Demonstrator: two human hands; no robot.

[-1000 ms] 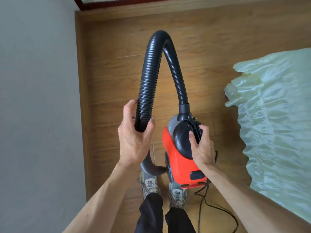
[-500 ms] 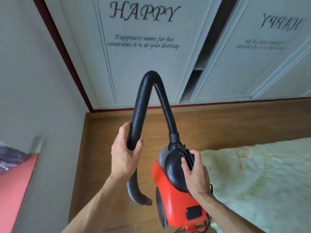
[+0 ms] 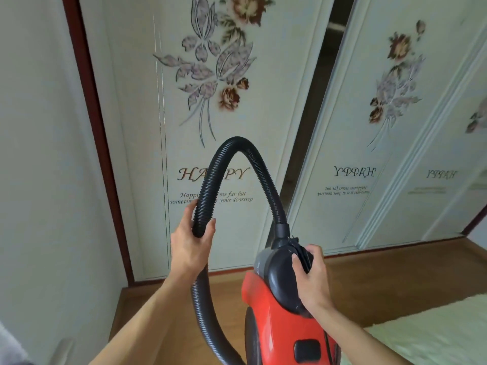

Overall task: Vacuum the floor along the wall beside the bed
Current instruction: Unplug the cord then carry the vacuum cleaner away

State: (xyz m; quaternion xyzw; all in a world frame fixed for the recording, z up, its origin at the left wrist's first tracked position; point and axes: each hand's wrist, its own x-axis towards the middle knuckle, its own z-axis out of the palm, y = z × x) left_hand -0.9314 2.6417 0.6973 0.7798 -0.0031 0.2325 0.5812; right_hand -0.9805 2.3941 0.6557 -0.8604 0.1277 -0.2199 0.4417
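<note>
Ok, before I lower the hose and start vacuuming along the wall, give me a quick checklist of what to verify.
1. Left hand gripping the black hose: ok.
2. Right hand holding the red vacuum by its dark top: ok.
3. Hose joined to the vacuum body: ok, collar looks seated.
4. Nozzle end in view: cannot tell, hose runs off the bottom edge.
5. Wood floor by the wall free of obstacles: ok where visible.
6. Power cord routing: cannot tell.
</note>
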